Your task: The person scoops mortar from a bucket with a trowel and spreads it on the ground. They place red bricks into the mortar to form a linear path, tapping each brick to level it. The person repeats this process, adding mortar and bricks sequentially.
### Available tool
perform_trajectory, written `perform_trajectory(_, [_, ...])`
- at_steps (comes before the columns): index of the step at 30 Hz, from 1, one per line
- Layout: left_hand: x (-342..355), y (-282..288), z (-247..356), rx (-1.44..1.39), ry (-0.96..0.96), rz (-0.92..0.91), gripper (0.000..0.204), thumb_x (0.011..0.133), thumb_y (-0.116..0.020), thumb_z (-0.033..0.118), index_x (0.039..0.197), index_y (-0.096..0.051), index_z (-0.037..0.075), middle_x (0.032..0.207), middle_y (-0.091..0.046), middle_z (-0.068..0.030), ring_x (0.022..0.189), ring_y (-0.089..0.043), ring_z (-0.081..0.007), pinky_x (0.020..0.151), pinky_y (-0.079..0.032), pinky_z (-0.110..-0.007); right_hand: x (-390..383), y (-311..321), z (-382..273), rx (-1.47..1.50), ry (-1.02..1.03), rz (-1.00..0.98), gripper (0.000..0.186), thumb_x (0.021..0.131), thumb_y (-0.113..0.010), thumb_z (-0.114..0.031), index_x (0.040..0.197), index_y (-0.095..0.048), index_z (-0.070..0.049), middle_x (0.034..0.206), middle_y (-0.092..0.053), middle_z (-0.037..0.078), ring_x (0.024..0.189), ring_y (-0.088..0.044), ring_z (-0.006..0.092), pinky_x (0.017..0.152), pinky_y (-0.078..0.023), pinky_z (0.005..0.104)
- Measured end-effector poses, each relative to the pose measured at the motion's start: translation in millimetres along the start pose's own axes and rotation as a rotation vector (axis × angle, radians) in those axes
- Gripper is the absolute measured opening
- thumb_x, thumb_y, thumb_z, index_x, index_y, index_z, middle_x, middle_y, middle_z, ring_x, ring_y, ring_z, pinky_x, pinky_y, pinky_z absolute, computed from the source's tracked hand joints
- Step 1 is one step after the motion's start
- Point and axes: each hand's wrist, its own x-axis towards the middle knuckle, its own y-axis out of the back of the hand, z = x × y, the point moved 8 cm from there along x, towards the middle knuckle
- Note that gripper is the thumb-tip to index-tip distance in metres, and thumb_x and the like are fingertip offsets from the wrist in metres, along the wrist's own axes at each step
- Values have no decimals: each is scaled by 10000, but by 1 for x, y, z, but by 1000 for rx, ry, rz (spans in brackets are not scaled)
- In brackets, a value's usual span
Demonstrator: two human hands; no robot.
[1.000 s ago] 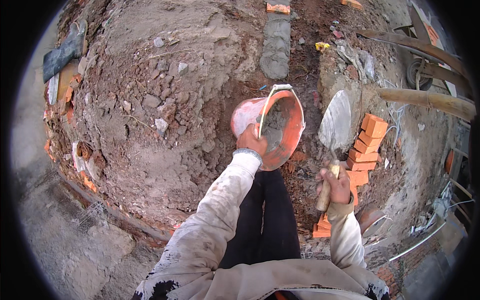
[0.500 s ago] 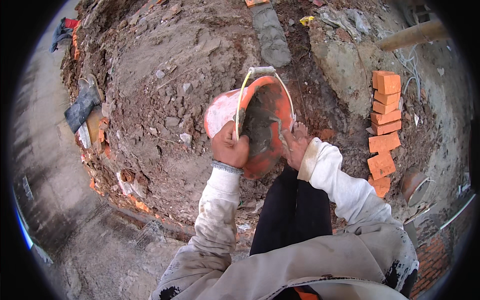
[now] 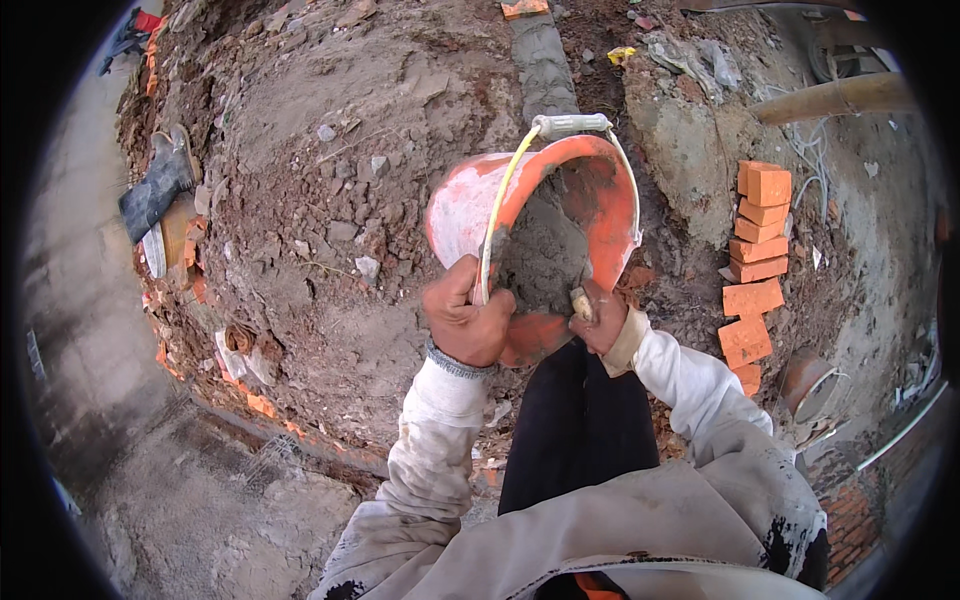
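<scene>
An orange bucket (image 3: pixel 462 212), smeared white outside, is tilted with its mouth toward me. Grey wet mortar (image 3: pixel 542 250) lies inside it. My left hand (image 3: pixel 467 315) is closed on the bucket's left rim, beside the foot of its wire handle (image 3: pixel 508 195). The handle stands up over the far rim with a pale grip (image 3: pixel 572 124). At the near right of the mouth, my right hand (image 3: pixel 602 318) is closed round the handle of a trowel (image 3: pixel 581 304). The trowel's blade does not show; it is down in the bucket.
Rough soil with stones surrounds the bucket. A mortar strip (image 3: pixel 543 70) runs away beyond it, with a brick (image 3: pixel 525 9) at its far end. Orange bricks (image 3: pixel 757 248) line the right, near another bucket (image 3: pixel 806 385) and a pole (image 3: pixel 838 98). A dark boot (image 3: pixel 160 185) lies left.
The bucket has tipped and moved up and right, its mouth showing more mortar. My right hand has drawn lower and turned, the trowel's handle end now showing. My left hand keeps its hold.
</scene>
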Motion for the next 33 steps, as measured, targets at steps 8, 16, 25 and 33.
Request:
perform_trajectory(8, [-14, 11, 0, -221, 271, 99, 116, 578, -548, -48, 671, -506, 6, 578, -421, 42, 530, -381, -46, 467, -327, -215, -50, -46, -54, 139, 38, -358, 568, 789, -556, -61, 1270, -298, 96, 703, -572, 110, 452, -558, 141, 411, -443, 287])
perform_trajectory(16, [-14, 37, -2, -160, 228, 185, 143, 573, -541, -39, 712, -532, -7, 590, -432, 42, 548, -402, -57, 481, -349, -225, -67, -10, -128, -730, 219, -73, 440, 765, -590, -160, 1150, -415, -39, 907, -593, 224, 690, -605, 417, 587, -501, 464])
perform_trajectory(25, [-13, 3, -9, -77, 141, 70, 87, 603, -530, -31, 674, -490, 0, 558, -390, 6, 540, -355, -65, 477, -326, -239, -55, 7, -55, -706, 108, -184, 352, 831, -533, -238, 1045, -478, 35, 693, -598, 257, 692, -613, 428, 616, -495, 490])
perform_trajectory(33, [-21, -18, -11, -76, 189, -50, 102, 583, -530, -51, 669, -497, -6, 579, -424, 14, 553, -399, -62, 486, -346, -232, -64, 75, -61, -775, 82, 70, 326, 786, -562, -140, 1078, -463, -37, 816, -588, 225, 706, -592, 417, 617, -465, 492])
